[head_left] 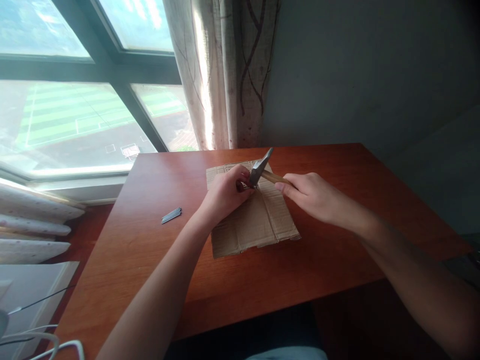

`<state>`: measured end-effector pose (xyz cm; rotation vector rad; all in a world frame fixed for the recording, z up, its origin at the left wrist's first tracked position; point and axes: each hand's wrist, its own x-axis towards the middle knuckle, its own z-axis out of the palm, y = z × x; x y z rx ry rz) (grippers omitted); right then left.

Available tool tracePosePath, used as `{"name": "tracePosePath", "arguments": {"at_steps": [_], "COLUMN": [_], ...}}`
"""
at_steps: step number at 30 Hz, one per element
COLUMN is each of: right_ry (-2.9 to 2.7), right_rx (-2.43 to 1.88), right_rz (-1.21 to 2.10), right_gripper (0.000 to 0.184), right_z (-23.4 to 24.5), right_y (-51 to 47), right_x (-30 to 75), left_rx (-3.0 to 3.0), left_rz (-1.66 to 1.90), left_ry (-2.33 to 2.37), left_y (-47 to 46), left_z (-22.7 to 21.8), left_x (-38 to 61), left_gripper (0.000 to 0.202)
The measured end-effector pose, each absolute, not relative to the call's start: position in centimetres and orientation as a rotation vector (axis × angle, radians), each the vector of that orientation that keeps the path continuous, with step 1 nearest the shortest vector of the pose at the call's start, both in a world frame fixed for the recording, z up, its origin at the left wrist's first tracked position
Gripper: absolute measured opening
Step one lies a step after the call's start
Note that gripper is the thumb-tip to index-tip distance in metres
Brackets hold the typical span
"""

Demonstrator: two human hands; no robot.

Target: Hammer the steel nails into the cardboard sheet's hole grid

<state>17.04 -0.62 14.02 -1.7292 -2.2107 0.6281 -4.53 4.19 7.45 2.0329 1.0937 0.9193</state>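
My right hand [305, 192] is wrapped round the wooden handle of a claw hammer [259, 169], with its metal head tilted over the cardboard. Close against the head, my left hand [229, 190] has thumb and fingers pinched together on what looks like a nail, mostly hidden by the hammer and fingers. Both hands are above a piece of brown corrugated cardboard [258, 225] that lies flat on the table. To the left of it, several grey nails [171, 215] lie side by side in a small bundle.
The reddish-brown wooden table [330, 260] reaches back to a patterned curtain [221, 75] and a dark wall [356, 75]. A large window [75, 115] is at the left. White cables [56, 342] hang low at the left, beside the table's edge.
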Motion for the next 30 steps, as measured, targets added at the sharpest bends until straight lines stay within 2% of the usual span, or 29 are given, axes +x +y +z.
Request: {"name": "tracePosePath", "arguments": {"at_steps": [5,10,16,22,25,30], "right_ry": [-2.078,-1.599,-1.192,-1.072,-1.072,-1.104], "right_rx": [-1.618,-1.349,-1.091,-0.994,-0.972,-0.907], "right_rz": [0.561,0.590,0.643,0.500,0.489,0.603], "right_gripper": [0.043,0.045,0.056,0.055,0.055,0.051], "right_z": [13.9,12.5,10.7,9.6,9.1,9.0], "right_y": [-0.7,-0.5,0.6,1.1,1.1,1.2], "right_x": [17.7,18.3,17.8,18.0,18.5,19.1], "left_rx": [2.031,2.157,2.234,2.223,2.216,2.228], "left_rz": [0.892,0.861,1.084,1.268,1.107,0.448], "left_ry": [1.106,1.139,1.169,1.608,1.915,2.167], "left_y": [4.2,3.8,3.9,3.1,2.0,0.5], "left_z": [7.3,7.7,9.4,10.5,9.4,6.8], "left_x": [-4.7,-4.8,-6.5,-12.2,-15.7,-19.7], "left_gripper": [0.023,0.020,0.011,0.013,0.018,0.028]}}
